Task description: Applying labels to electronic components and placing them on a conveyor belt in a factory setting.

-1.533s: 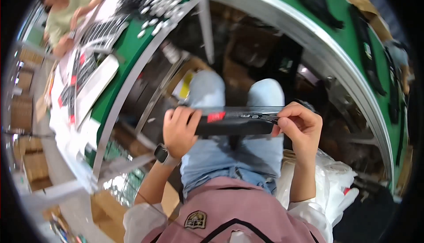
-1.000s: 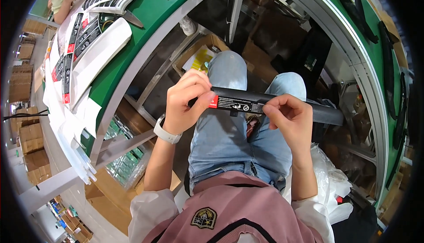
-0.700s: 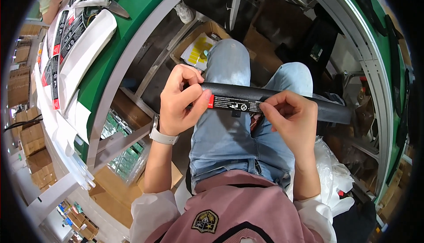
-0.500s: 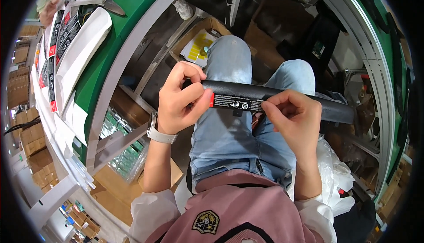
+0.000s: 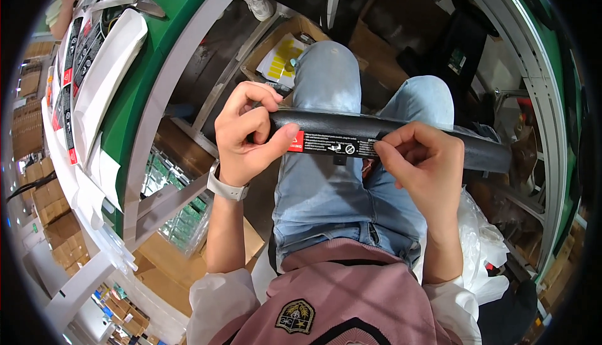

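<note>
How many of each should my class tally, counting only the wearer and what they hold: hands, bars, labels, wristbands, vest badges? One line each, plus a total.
Hands (left hand, right hand): 2
Bar: 1
Label: 1
Wristband: 1
Badge: 1
Total: 6

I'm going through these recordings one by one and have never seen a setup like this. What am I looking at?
No robot here: these are a person's bare hands. The view comes from a wide fisheye camera worn on the head, looking down, so straight edges bend near the rim. A long black bar runs across above the jeans. A black label with a red end lies along it. The left hand is at the red end, the right hand at the other; whether they pinch or press, I can't tell. On the green table lie similar labels and a curved white piece.
</note>
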Motion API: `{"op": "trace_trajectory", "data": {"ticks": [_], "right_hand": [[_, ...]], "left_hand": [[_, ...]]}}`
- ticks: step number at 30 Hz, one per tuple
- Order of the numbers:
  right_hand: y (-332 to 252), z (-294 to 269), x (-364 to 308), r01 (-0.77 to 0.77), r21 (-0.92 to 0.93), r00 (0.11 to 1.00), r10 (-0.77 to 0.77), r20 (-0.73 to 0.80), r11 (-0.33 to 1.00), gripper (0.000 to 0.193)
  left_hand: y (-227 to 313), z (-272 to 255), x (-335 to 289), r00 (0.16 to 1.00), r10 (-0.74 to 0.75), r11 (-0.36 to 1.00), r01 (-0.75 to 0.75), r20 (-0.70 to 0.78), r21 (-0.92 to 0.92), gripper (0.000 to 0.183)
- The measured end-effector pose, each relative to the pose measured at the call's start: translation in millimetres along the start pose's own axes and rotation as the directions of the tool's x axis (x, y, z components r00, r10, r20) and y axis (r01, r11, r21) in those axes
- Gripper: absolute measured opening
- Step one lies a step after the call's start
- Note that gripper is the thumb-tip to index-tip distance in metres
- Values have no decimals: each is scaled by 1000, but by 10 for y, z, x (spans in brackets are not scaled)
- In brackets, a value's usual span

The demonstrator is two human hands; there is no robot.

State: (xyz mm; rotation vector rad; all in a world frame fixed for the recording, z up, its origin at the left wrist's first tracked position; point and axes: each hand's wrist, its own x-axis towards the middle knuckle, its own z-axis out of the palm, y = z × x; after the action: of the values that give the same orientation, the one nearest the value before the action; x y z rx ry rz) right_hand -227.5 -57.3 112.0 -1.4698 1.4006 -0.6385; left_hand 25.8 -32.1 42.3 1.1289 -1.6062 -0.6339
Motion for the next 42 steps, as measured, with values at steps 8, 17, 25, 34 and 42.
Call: {"op": "trace_trajectory", "data": {"ticks": [8,17,25,34,42], "right_hand": [[43,19,22,155,-114,988,-156,-3,981,12],[-277,-80,73,502,-678,817,-553,166,537,48],[-4,-715,123,590,-761,732,-577,364,268,35],[-438,-2125,2583,4,-977,569,-804,-175,215,58],[-720,-2260,2780,197,-974,490,-872,-3,114,35]], "left_hand": [[-26,47,-18,998,-15,1000,13,-65,-28,47],[24,87,33,995,-37,998,33,-88,-46,44],[-46,-134,61,984,-137,990,139,109,-6,37],[77,-216,107,778,-89,980,178,622,-83,65],[347,-54,-332,972,-191,973,170,133,158,47]]}}
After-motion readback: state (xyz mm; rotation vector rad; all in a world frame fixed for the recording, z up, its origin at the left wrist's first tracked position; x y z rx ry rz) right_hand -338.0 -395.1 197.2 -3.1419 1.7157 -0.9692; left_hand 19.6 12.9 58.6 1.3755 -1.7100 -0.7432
